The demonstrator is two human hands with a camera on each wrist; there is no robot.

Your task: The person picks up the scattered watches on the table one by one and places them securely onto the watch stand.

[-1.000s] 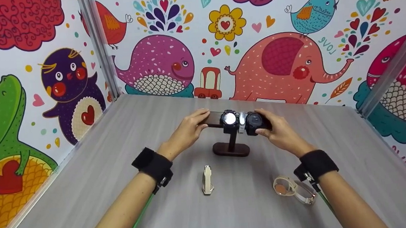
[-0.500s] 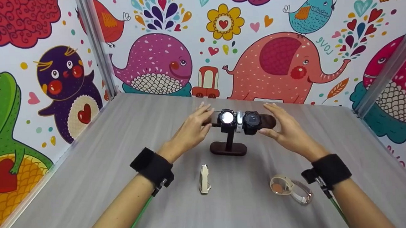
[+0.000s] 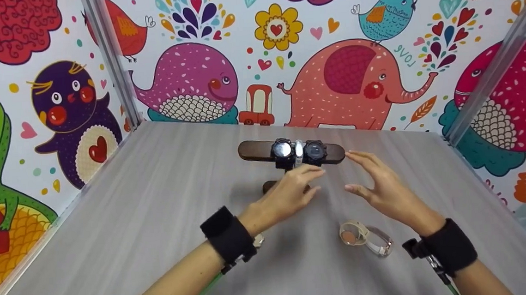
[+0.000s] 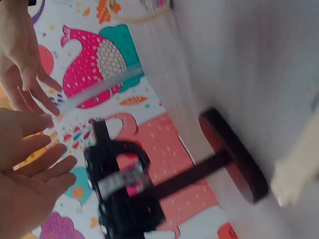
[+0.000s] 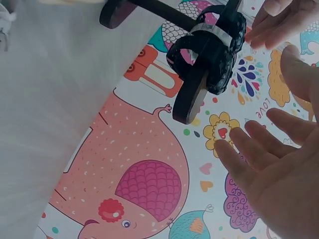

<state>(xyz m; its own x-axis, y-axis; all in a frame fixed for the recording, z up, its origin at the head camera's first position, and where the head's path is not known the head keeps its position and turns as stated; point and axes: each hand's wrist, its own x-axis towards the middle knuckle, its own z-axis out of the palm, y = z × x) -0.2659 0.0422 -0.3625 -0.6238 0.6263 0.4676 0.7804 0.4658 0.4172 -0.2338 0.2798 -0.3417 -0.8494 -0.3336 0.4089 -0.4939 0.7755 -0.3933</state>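
Note:
A dark brown T-shaped watch stand (image 3: 255,151) bears a black watch with a bright face (image 3: 283,150), a slim silver-white watch (image 3: 299,151) and a second black watch (image 3: 315,150) side by side on its bar. In front of it hovers my left hand (image 3: 284,192), fingers loosely extended, holding nothing and hiding much of the stand's base. Just right of the bar's end is my right hand (image 3: 384,187), fingers spread and holding nothing; the right wrist view shows its fingers (image 5: 259,149) apart from the bar (image 5: 192,94). Behind my left wrist, a pale watch (image 3: 259,240) is mostly hidden.
A cream-strapped watch with a rose-gold back or face (image 3: 349,238) lies against a white-strapped watch (image 3: 382,246) on the grey table (image 3: 191,180). Walls printed with cartoon animals enclose the table at the back and sides. Black bands with cables circle both wrists.
Both hands have let go of the bar. My left hand has moved right and nearer, in front of the stand. The right hand has drawn back slightly. The watches stay on the bar.

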